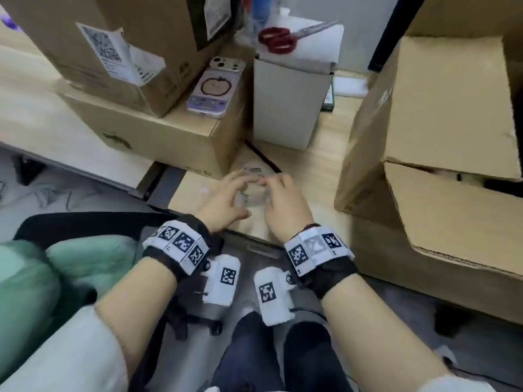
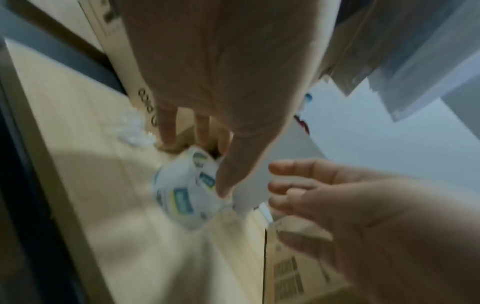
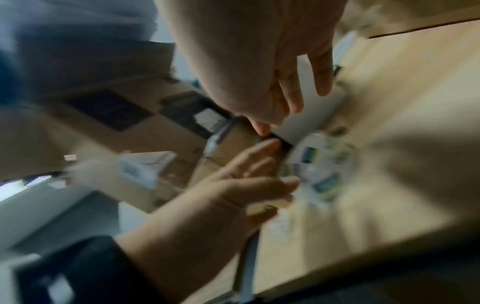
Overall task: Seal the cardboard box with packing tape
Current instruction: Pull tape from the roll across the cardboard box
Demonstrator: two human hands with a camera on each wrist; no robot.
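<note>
Two hands at the near edge of the wooden desk (image 1: 317,176), meeting over one roll of clear packing tape (image 1: 253,193). Roll lay flat on the desk between them; its printed core label showed in the left-wrist view (image 2: 182,195). Left hand (image 1: 226,199): fingers spread and lightly bent, tips touching the roll's left side and far rim. Right hand (image 1: 284,206): fingers loosely extended above the roll's right side; whether either hand had a firm hold could not be told, motion blur throughout. One large cardboard box (image 1: 441,154), right side of the desk, top flaps ajar. Two stacked cardboard boxes (image 1: 135,80), far left. One phone (image 1: 216,87) lay on the lower of these. One white carton (image 1: 291,100), far centre, with red-handled scissors (image 1: 280,38) on top.
</note>
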